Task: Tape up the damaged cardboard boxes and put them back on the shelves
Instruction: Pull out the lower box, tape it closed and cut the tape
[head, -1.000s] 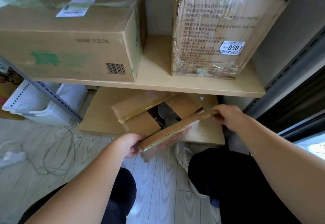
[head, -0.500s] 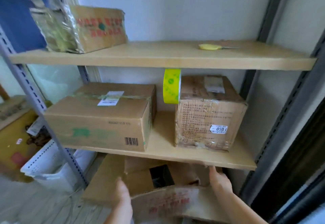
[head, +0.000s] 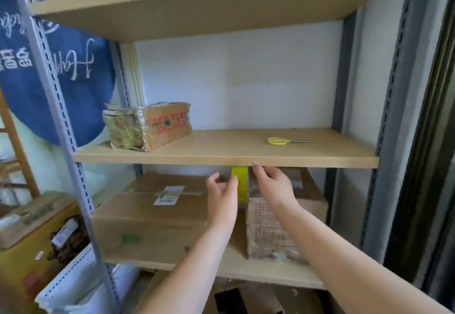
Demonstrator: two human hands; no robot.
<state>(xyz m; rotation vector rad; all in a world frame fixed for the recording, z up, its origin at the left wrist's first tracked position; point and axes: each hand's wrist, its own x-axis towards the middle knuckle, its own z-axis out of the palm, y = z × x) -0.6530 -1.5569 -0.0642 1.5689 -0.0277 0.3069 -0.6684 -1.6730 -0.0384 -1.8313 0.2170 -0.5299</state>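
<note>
Both hands have left the torn box on the bottom shelf and come up to the middle bay; view has tilted up with them, so that open carton [head: 248, 299] now shows only as a sliver at bottom centre, flaps apart, dark inside, contents not readable.

Step in hand, my read: fetching tape before sealing. Nothing taped on that carton yet.

Left to right:
- Far left, outside the rack: yellow-brown carton [head: 29, 235] with loose stuff on top, white perforated basket [head: 81, 286] below it. Contents too blurred to call.
- Upper shelf [head: 221, 159], left: small carton wrapped in clear tape [head: 147, 126], closed. Looks already repaired.
- Middle shelf, left: large closed carton with white label [head: 150, 225], taped along the top seam.
- Left hand [head: 222, 199]: fingers loosely curled and apart, holding nothing, thumb just beside the yellow-green tape roll [head: 240, 185], contact not certain.
- Roll stands on edge between the two middle cartons, top hidden by the shelf board.
- Right hand [head: 273, 185]: fingers straight and spread, reaching past the roll, one fingertip at the shelf's front edge. Empty.
- Right: tall printed carton [head: 278, 227], closed, plastic-wrapped.
- Upper shelf, right: yellow-handled scissors [head: 283, 140], untouched.

Next: pinch the roll, lift it clear of the gap, probably take the scissors too, go back down to the carton.
</note>
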